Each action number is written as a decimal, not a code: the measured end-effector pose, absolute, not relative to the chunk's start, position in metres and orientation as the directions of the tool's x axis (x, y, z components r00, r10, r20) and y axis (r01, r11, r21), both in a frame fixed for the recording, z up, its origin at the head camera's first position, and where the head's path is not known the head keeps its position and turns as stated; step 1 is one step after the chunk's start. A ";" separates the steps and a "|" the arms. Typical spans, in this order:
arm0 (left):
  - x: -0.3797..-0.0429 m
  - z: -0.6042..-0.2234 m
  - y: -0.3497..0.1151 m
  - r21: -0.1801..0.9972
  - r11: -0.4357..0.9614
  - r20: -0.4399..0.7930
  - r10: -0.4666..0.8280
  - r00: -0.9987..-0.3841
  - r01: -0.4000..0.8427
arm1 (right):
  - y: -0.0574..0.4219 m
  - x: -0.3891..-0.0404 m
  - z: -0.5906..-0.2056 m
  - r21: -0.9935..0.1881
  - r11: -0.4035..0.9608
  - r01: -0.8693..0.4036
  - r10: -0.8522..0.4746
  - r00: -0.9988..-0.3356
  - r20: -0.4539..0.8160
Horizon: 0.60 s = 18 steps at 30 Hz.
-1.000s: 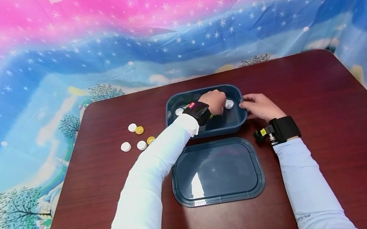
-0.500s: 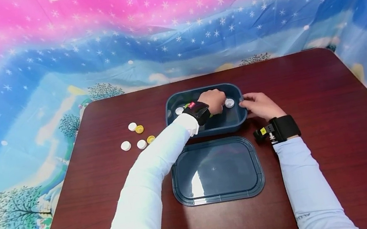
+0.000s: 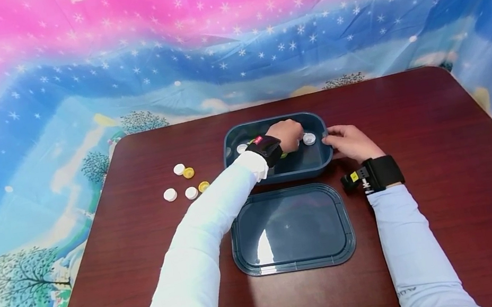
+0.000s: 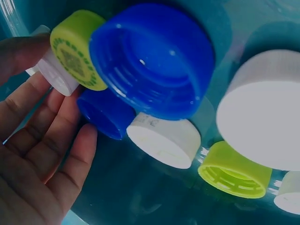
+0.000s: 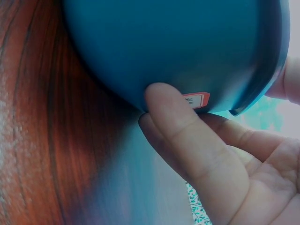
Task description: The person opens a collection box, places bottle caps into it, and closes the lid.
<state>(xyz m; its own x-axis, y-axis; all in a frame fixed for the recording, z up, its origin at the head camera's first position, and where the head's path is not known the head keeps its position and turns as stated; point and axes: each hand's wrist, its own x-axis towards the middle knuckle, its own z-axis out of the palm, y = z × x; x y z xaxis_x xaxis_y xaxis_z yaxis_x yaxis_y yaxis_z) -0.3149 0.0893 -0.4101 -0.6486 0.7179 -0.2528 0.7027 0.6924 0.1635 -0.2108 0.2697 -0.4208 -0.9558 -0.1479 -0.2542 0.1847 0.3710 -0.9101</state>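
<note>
My left hand (image 3: 288, 136) reaches down into a dark blue plastic container (image 3: 279, 177). In the left wrist view, its thumb and fingers pinch a white bottle cap (image 4: 58, 75) near the container's wall. Beside the fingertips lie a yellow-green cap (image 4: 77, 49), a large blue cap (image 4: 152, 61) and a smaller blue cap (image 4: 105, 112). Farther right are white caps, among them a big white cap (image 4: 262, 117), and another yellow-green cap (image 4: 234, 169). My right hand (image 3: 351, 142) grips the container's right end, thumb over the rim and fingers against the outer wall (image 5: 164, 47).
A dark blue lid (image 3: 289, 230) lies flat in front of the container. To the left, several loose caps rest on the brown table (image 3: 144, 244), including a white cap (image 3: 170, 194) and a yellow cap (image 3: 188, 173). A patterned cloth (image 3: 232, 64) hangs behind the table.
</note>
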 end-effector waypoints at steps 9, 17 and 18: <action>-0.318 -0.413 0.086 0.162 0.675 -0.240 0.735 -0.635 0.720 | 0.269 -0.210 -0.420 -0.911 0.370 0.183 -0.153 -0.955 -0.254; -0.317 -0.410 0.079 0.168 0.664 -0.246 0.744 -0.621 0.729 | 0.268 -0.209 -0.419 -0.907 0.385 0.168 -0.157 -0.957 -0.244; -0.318 -0.410 0.079 0.182 0.666 -0.249 0.743 -0.621 0.723 | 0.268 -0.210 -0.418 -0.907 0.385 0.170 -0.156 -0.957 -0.246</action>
<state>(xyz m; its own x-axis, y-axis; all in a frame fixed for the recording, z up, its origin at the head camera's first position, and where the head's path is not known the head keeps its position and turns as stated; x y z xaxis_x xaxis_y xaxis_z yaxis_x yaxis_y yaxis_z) -0.3185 0.0790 -0.4101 -0.6214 0.7428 -0.2494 0.7234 0.6661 0.1815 -0.2096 0.2682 -0.4184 -0.9567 -0.1559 -0.2460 0.1705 0.3848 -0.9071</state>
